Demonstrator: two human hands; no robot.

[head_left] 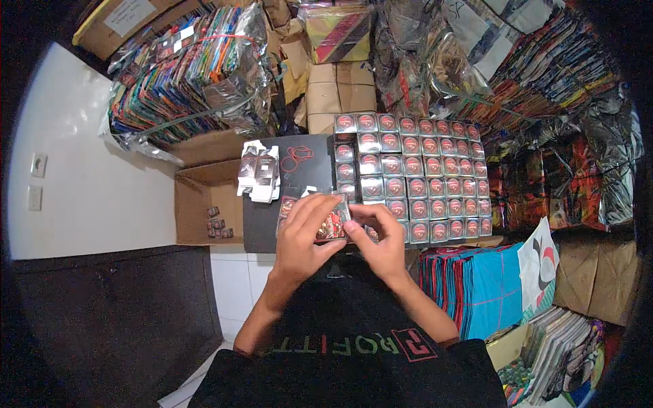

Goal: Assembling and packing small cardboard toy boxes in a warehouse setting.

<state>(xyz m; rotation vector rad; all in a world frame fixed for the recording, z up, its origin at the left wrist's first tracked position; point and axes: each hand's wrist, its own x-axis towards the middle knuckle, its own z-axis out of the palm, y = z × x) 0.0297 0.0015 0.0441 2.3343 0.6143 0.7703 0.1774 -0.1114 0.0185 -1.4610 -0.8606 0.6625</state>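
Both hands: left hand (304, 234) | right hand (384, 238) | gripping small red box (332, 224)

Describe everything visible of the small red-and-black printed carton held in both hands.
The small red-and-black printed carton looks like thin glossy cardboard with a silvery edge, lying tilted and fairly flat between both hands. The left hand grips its left side with fingers over its top; the right hand pinches its right end. It is held above a black work surface, beside rows of similar packed small boxes. Its print is too small to read.
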